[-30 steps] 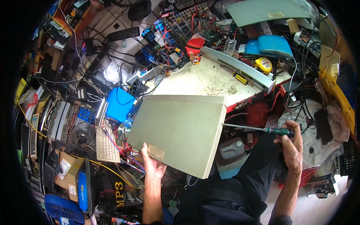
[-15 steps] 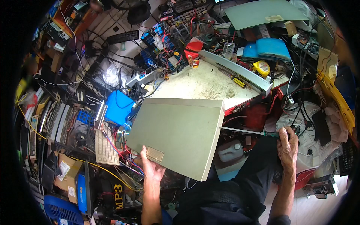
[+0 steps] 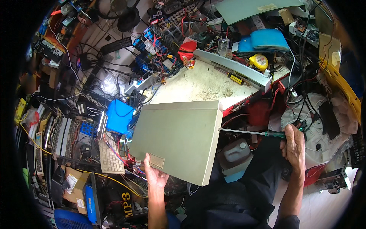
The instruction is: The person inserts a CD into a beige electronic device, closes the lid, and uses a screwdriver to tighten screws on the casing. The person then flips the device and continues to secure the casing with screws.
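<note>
A flat beige-grey metal case (image 3: 179,133) is held tilted in front of me, a small label plate near its lower left corner. My left hand (image 3: 156,175) grips its lower edge, thumb on the upper face and fingers hidden beneath. Over on the right, my right hand (image 3: 294,148) is closed round the green handle of a long screwdriver (image 3: 248,132). The screwdriver's thin shaft runs level to the case's right side, its tip meeting that side at a small spot.
Beyond the case lies a worn white work board (image 3: 204,82), with a long grey metal panel (image 3: 234,68), a yellow tape measure (image 3: 259,61) and a yellow-handled tool (image 3: 235,79). A beige keyboard (image 3: 111,154) and blue box (image 3: 119,116) stand left. Below right sits a plastic jug (image 3: 237,150).
The view has shifted slightly, so the surroundings sit a little differently. Both hands keep their grips, and the screwdriver tip stays at the case's side. Fingers of the right hand have shifted on the handle.
</note>
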`<action>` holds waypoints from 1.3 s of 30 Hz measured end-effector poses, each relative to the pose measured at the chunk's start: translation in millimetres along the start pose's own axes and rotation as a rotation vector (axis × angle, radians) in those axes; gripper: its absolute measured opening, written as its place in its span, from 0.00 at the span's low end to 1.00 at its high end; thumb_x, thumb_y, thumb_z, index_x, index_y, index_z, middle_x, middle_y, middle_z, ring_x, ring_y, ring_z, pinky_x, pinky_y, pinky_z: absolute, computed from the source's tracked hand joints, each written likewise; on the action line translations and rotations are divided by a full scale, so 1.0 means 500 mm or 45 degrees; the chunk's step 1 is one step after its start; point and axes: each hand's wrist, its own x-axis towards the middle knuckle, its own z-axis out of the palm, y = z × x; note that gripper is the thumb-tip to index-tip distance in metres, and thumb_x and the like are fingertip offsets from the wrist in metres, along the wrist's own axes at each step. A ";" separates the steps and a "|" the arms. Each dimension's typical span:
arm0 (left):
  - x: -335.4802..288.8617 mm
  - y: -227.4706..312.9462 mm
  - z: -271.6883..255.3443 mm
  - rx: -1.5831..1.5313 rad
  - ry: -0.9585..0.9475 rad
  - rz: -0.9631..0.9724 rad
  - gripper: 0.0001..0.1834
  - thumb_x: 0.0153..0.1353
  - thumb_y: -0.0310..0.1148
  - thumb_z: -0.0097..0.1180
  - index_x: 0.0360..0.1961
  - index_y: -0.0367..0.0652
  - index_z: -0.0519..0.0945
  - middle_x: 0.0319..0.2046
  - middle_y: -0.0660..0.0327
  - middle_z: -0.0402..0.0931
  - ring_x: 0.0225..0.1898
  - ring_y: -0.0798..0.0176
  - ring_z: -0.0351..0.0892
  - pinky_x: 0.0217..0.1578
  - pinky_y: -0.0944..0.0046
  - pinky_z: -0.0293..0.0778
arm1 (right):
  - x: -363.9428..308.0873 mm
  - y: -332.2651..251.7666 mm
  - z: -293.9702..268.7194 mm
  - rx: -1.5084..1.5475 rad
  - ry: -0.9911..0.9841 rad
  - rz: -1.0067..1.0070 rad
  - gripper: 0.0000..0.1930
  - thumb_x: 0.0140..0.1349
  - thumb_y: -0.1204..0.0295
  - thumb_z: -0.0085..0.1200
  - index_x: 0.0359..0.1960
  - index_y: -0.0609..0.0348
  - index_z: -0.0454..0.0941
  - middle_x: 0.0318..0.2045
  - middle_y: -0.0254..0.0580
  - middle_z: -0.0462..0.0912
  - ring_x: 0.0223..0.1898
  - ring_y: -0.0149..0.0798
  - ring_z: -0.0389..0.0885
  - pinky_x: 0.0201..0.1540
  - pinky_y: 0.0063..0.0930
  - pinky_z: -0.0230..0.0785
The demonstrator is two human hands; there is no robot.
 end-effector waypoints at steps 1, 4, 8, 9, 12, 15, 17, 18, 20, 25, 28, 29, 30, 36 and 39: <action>-0.001 -0.002 -0.001 0.008 -0.013 0.004 0.33 0.68 0.66 0.54 0.58 0.49 0.77 0.40 0.65 0.84 0.21 0.72 0.74 0.12 0.74 0.59 | 0.009 0.003 -0.002 0.023 -0.021 -0.085 0.22 0.77 0.50 0.53 0.46 0.60 0.74 0.22 0.32 0.73 0.22 0.24 0.74 0.24 0.18 0.64; 0.003 -0.002 0.004 0.050 -0.044 0.050 0.32 0.69 0.62 0.56 0.60 0.48 0.76 0.43 0.64 0.84 0.22 0.72 0.77 0.10 0.73 0.58 | 0.038 0.009 0.007 0.159 -0.038 -0.468 0.20 0.77 0.52 0.55 0.44 0.59 0.74 0.24 0.31 0.73 0.22 0.23 0.72 0.24 0.18 0.64; 0.028 0.019 0.031 0.070 -0.177 0.006 0.32 0.70 0.60 0.56 0.62 0.46 0.74 0.50 0.61 0.82 0.37 0.66 0.83 0.25 0.69 0.74 | 0.060 -0.016 0.020 0.298 0.079 -0.594 0.18 0.76 0.54 0.56 0.42 0.59 0.74 0.23 0.29 0.72 0.22 0.23 0.71 0.24 0.19 0.64; 0.037 0.026 0.039 0.110 -0.123 -0.016 0.32 0.70 0.60 0.56 0.62 0.46 0.74 0.51 0.60 0.81 0.42 0.64 0.83 0.31 0.67 0.78 | 0.056 -0.032 0.003 0.218 0.055 -0.355 0.18 0.76 0.54 0.56 0.42 0.59 0.74 0.23 0.29 0.72 0.21 0.23 0.70 0.24 0.19 0.64; 0.053 0.036 0.052 0.012 -0.061 -0.079 0.30 0.69 0.52 0.63 0.63 0.46 0.73 0.57 0.60 0.78 0.55 0.60 0.80 0.53 0.58 0.81 | 0.060 -0.062 -0.005 -0.049 0.051 -0.091 0.19 0.75 0.53 0.58 0.41 0.60 0.77 0.22 0.27 0.71 0.21 0.22 0.69 0.22 0.21 0.60; 0.058 0.041 0.045 -0.174 -0.011 -0.078 0.26 0.66 0.39 0.70 0.61 0.44 0.75 0.56 0.59 0.78 0.55 0.61 0.79 0.54 0.60 0.81 | 0.058 -0.066 0.015 -0.040 0.080 -0.389 0.20 0.73 0.54 0.60 0.44 0.61 0.77 0.28 0.32 0.76 0.24 0.24 0.74 0.25 0.21 0.66; 0.060 0.045 0.034 -0.161 0.083 -0.019 0.24 0.67 0.38 0.69 0.59 0.42 0.76 0.56 0.58 0.78 0.53 0.61 0.80 0.52 0.63 0.82 | 0.054 -0.061 0.028 0.210 -0.027 -0.585 0.20 0.73 0.55 0.60 0.48 0.62 0.75 0.34 0.36 0.78 0.27 0.27 0.77 0.29 0.22 0.72; 0.063 0.046 0.030 -0.159 0.190 0.008 0.23 0.67 0.38 0.69 0.58 0.41 0.76 0.56 0.57 0.77 0.53 0.61 0.80 0.51 0.64 0.82 | 0.053 -0.060 0.029 0.258 -0.108 -0.599 0.21 0.73 0.55 0.60 0.49 0.63 0.75 0.38 0.39 0.79 0.29 0.28 0.79 0.31 0.23 0.75; 0.067 0.053 0.021 -0.067 0.108 0.071 0.18 0.69 0.33 0.66 0.55 0.39 0.78 0.52 0.58 0.80 0.48 0.62 0.81 0.48 0.64 0.83 | 0.051 -0.059 0.022 0.312 -0.101 -0.236 0.23 0.73 0.55 0.61 0.52 0.64 0.74 0.40 0.41 0.80 0.31 0.31 0.82 0.32 0.23 0.77; 0.085 0.083 0.015 0.211 0.011 0.118 0.12 0.71 0.29 0.62 0.53 0.38 0.79 0.48 0.58 0.82 0.47 0.62 0.82 0.46 0.62 0.83 | 0.099 -0.057 0.021 0.099 -0.108 -0.329 0.19 0.72 0.56 0.62 0.47 0.61 0.76 0.31 0.33 0.79 0.29 0.26 0.79 0.28 0.18 0.69; 0.091 0.107 0.016 0.370 -0.056 0.067 0.16 0.72 0.35 0.61 0.54 0.35 0.78 0.50 0.54 0.82 0.47 0.57 0.84 0.45 0.57 0.84 | 0.119 -0.039 0.046 0.408 -0.145 -0.656 0.17 0.72 0.58 0.62 0.48 0.59 0.75 0.28 0.30 0.75 0.24 0.24 0.71 0.26 0.17 0.64; 0.090 0.115 0.016 0.453 -0.077 0.015 0.18 0.73 0.37 0.61 0.55 0.34 0.78 0.50 0.52 0.82 0.47 0.55 0.85 0.45 0.56 0.85 | 0.126 -0.038 0.045 0.429 -0.045 -0.533 0.17 0.73 0.58 0.61 0.48 0.59 0.75 0.27 0.30 0.74 0.23 0.23 0.70 0.26 0.17 0.63; 0.087 0.125 0.017 0.549 -0.079 -0.023 0.20 0.73 0.40 0.61 0.56 0.34 0.78 0.50 0.51 0.82 0.46 0.54 0.86 0.44 0.55 0.85 | 0.128 -0.038 0.036 0.414 -0.058 -0.340 0.17 0.73 0.59 0.61 0.49 0.59 0.75 0.28 0.31 0.74 0.23 0.23 0.70 0.26 0.17 0.64; 0.035 0.177 0.068 1.657 0.078 0.206 0.23 0.75 0.44 0.57 0.55 0.31 0.81 0.45 0.47 0.87 0.41 0.49 0.90 0.40 0.59 0.85 | 0.142 -0.041 0.024 0.348 -0.166 -0.521 0.18 0.74 0.58 0.59 0.51 0.60 0.74 0.30 0.37 0.80 0.27 0.26 0.78 0.29 0.21 0.73; 0.036 0.189 0.155 2.023 0.275 0.841 0.15 0.70 0.34 0.62 0.49 0.32 0.86 0.42 0.50 0.89 0.41 0.56 0.90 0.42 0.62 0.82 | 0.143 -0.034 0.027 0.508 -0.208 -0.482 0.18 0.73 0.56 0.60 0.49 0.59 0.73 0.32 0.35 0.79 0.29 0.25 0.78 0.29 0.21 0.73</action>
